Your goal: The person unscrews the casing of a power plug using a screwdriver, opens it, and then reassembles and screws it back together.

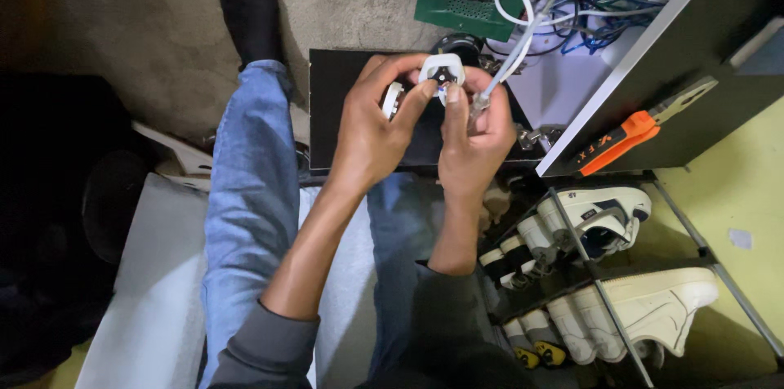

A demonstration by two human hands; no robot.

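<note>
Both hands raised together over the lap, 2 sets of fingers meeting on 1 small white plug part (442, 74) with a dark centre. Left hand (371, 132): fingers curled and clenched around the part from the left, thumb tip pressed at its lower edge; a second white round piece (392, 100) shows just behind the left fingers, touching them. Right hand (478, 140): index fingertip on the part's lower right edge, other fingers curled, pinching a white cable (514, 30) that rises from between them and loops up past the fingertips. Cable end at the fingers carries a clear connector (480, 102). Beyond the fingertips: black board (327, 111), green circuit board (461, 15), tangle of blue wires (596, 22). Well right of the fingers: orange-handled tool (625, 140) on a dark shelf. Below the right wrist: white sneakers (604, 217) on a rack
</note>
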